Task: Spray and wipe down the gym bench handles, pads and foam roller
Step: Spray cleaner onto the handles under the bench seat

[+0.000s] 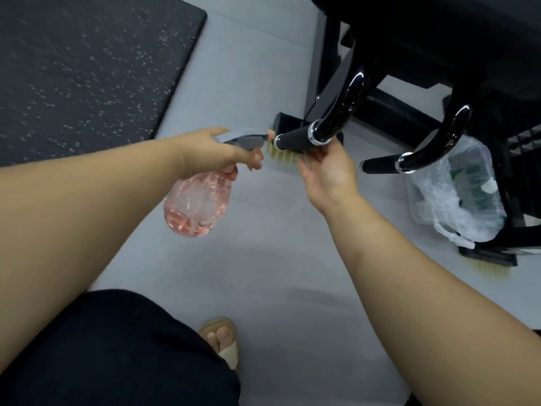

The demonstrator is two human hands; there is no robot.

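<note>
left grip (218, 153): curled round spray bottle (199, 205), nozzle just beside handle (294, 138) tip
right grip (329, 171): spread, under handle
handle axis: crosswise, tip toward nozzle

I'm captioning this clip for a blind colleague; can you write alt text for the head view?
The left hand aims a pink spray bottle at the tip of a black bench handle, while the open right hand is held just beneath it.
</note>
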